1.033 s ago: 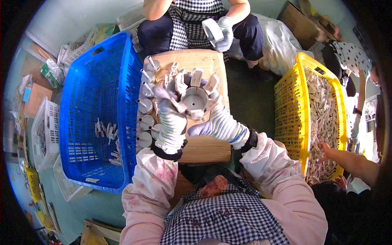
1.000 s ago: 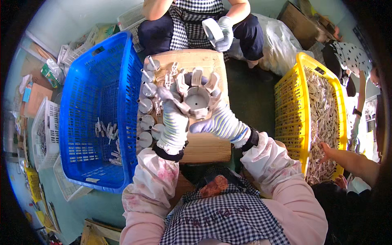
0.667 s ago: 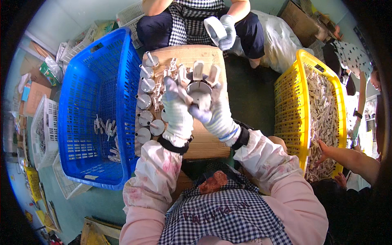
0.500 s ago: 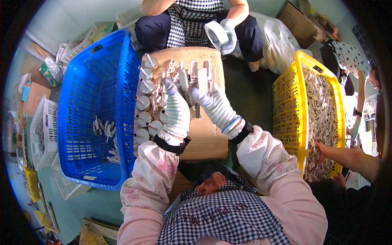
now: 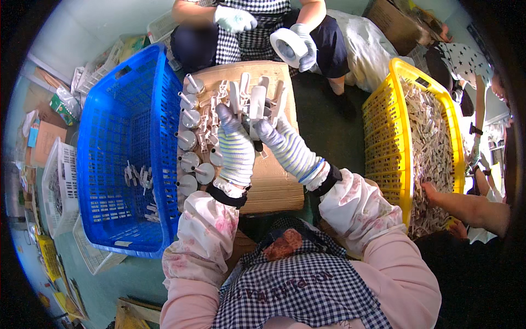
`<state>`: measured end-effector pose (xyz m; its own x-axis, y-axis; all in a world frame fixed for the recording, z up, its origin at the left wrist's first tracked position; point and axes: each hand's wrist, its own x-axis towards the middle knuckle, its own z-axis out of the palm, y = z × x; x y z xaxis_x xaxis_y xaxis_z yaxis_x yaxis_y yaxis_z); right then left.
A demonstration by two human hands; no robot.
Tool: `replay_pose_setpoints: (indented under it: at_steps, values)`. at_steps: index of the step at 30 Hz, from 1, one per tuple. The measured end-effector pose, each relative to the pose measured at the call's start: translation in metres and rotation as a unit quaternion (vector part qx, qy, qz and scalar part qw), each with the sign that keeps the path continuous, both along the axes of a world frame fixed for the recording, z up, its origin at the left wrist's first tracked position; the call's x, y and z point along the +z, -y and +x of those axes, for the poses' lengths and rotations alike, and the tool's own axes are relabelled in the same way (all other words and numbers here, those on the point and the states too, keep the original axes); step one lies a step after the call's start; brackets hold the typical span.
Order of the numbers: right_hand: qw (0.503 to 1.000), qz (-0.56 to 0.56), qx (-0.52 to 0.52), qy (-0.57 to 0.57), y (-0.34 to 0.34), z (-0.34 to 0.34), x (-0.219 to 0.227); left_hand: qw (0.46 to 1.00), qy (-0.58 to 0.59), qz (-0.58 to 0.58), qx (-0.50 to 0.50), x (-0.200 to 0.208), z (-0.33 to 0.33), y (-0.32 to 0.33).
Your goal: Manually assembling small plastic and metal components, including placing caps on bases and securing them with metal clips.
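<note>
- Grasping the part from both sides: left hand and right hand, in striped gloves, fingers curled about it, thumbs nearest the viewer.
- Position of part: between the two hands, beyond the wrists, over the box; left thumb at its left side, right thumb at the foot of its near prong; remaining fingers largely hidden; contact with the box cannot be told.
- Appearance of part: pale grey, several flat upright prongs with rounded tips, set apart in a ring; darker underneath.
- Discs: silvery, each with a rod, left of the left hand.
- Clips: small, pale, between discs and part.
- Blue basket: left of the box, pale pieces inside.
</note>
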<state>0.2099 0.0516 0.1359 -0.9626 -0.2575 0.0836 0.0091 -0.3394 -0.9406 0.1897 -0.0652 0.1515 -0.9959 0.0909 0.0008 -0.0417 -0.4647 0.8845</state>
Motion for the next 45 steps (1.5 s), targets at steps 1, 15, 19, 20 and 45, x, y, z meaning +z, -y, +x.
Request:
replay_pose_setpoints:
  at_steps: [1,15,19,20,45]
  values:
    - [0.999,0.007,0.036,-0.004,-0.009,-0.005,0.004,0.998,0.048,-0.048,-0.001,0.01,0.003,0.003]
    - [0.935,-0.269,0.067,0.219,-0.019,-0.02,0.019,0.988,-0.084,-0.082,-0.096,0.012,0.009,0.01]
    - [0.923,-0.345,0.096,0.143,-0.019,-0.028,0.014,0.974,-0.144,-0.173,-0.02,0.022,0.017,0.002]
    - [0.924,-0.339,0.081,0.156,-0.021,-0.028,0.012,0.954,-0.19,-0.233,0.004,0.022,0.015,0.004]
    - [0.977,-0.166,0.08,0.111,-0.024,-0.014,0.004,0.773,-0.431,-0.454,0.101,0.013,0.005,0.024]
